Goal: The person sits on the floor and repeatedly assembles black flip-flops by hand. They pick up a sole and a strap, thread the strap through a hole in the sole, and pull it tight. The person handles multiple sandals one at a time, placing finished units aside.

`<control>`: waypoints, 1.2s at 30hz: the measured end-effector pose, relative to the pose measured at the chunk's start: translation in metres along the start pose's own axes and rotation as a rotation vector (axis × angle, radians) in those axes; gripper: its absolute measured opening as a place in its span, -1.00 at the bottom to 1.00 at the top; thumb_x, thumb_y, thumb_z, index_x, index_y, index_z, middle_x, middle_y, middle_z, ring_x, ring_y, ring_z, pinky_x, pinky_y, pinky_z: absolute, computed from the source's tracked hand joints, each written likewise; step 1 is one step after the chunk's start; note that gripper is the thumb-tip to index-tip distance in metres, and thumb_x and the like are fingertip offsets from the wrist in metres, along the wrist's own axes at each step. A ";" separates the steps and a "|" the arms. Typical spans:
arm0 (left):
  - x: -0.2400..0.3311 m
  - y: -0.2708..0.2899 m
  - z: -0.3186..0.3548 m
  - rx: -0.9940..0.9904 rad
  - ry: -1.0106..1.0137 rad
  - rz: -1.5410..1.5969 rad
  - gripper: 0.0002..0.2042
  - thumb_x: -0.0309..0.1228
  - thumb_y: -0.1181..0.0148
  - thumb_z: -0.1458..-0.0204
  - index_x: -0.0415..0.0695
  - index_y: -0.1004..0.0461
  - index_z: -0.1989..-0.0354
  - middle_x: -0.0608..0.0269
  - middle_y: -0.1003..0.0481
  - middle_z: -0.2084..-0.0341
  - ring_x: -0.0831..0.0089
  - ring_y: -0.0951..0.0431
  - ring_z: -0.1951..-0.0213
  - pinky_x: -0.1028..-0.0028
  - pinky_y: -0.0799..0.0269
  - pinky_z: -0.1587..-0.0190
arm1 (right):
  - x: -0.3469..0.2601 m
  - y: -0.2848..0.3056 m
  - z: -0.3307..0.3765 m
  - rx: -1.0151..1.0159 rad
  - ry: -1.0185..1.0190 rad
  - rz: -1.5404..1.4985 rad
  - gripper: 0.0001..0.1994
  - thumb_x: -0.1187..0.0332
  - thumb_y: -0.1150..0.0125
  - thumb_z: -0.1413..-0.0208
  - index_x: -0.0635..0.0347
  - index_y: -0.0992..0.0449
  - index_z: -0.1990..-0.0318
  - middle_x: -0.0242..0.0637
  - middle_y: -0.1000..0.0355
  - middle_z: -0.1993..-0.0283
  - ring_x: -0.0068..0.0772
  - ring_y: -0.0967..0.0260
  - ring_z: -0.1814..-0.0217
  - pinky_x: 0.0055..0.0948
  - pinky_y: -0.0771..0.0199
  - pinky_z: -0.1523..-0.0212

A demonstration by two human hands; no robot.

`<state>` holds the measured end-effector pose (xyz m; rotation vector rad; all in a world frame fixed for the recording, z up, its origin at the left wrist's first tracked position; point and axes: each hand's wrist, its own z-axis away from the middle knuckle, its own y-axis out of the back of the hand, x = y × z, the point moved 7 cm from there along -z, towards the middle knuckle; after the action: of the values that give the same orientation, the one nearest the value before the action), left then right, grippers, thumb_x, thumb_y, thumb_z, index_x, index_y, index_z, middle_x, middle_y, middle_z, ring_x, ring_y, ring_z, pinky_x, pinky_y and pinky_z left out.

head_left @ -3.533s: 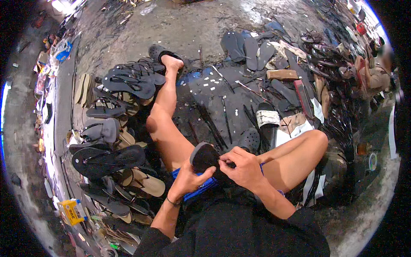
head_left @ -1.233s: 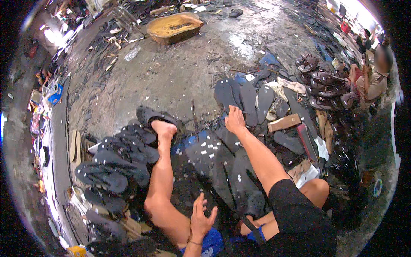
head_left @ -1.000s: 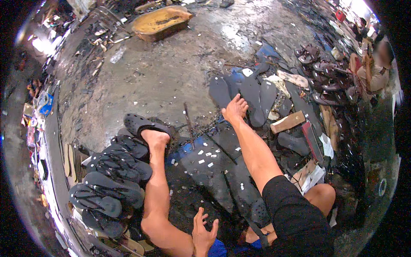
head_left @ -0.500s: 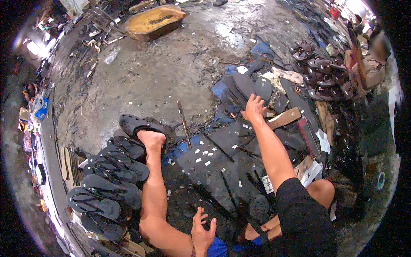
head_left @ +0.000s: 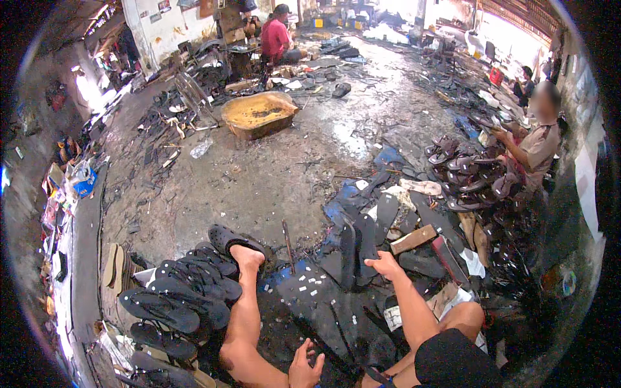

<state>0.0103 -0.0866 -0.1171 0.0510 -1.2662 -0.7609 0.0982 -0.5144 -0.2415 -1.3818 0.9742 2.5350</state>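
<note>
Out in front, my right hand (head_left: 386,265) is closed on the near end of a dark flip-flop sole (head_left: 366,238). A second dark sole (head_left: 348,253) stands beside it on the left. My left hand (head_left: 305,367) hovers low by my left knee, fingers loosely curled and apart, with nothing in it. Small white pieces (head_left: 313,280) lie scattered on the dark mat between my legs. Along my left leg runs a row of finished-looking black flip-flops (head_left: 169,307) with thong straps. My left foot wears a black clog (head_left: 223,238).
A wooden block (head_left: 413,239) and a long dark-red block (head_left: 451,260) lie past my right hand. Brown sandals (head_left: 462,165) are heaped at the right, near a seated person (head_left: 543,139). Farther off stand a yellowish basin (head_left: 259,123) and another person in red (head_left: 277,40).
The view has tilted up, showing more of the room. My right hand has drawn nearer, and the dark soles have come with it, now upright. The left hand stays low and empty.
</note>
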 end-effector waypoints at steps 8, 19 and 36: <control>0.029 0.018 0.000 0.112 -0.024 0.292 -0.34 -0.45 -0.31 -0.13 -0.28 -0.16 -0.38 -0.04 -0.41 -0.18 0.24 -0.47 -0.15 0.31 -0.49 -0.11 | -0.040 -0.019 0.117 -0.189 0.046 -0.381 -0.50 0.23 -0.24 -0.29 0.51 -0.40 -0.19 -0.25 -0.48 -0.13 -0.42 -0.38 -0.14 -0.37 -0.34 -0.19; 0.003 0.129 0.133 0.508 0.246 0.160 -0.40 -0.48 -0.33 -0.08 -0.29 -0.23 -0.29 0.00 -0.44 -0.07 0.21 -0.46 -0.09 0.29 -0.35 -0.21 | 0.011 -0.056 0.193 -0.132 0.071 0.950 -0.66 0.20 -0.31 -0.10 0.37 -0.57 0.17 0.19 -0.56 0.18 0.07 -0.57 0.03 -0.05 -0.58 0.05; 0.081 0.088 0.070 0.485 -0.323 -0.318 -0.74 -0.46 -0.32 -0.07 -0.25 -0.56 0.06 0.05 -0.57 0.10 0.09 -0.53 0.01 0.23 -0.40 -0.10 | 0.005 -0.199 0.220 -0.344 0.114 0.566 -0.63 0.19 -0.24 -0.17 0.24 -0.38 -0.01 0.13 -0.52 0.05 0.24 -0.50 -0.01 0.11 -0.50 -0.03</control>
<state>-0.0007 -0.0380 0.0124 0.5520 -1.7571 -0.7329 0.0092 -0.2317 -0.2574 -1.5200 1.1202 3.1932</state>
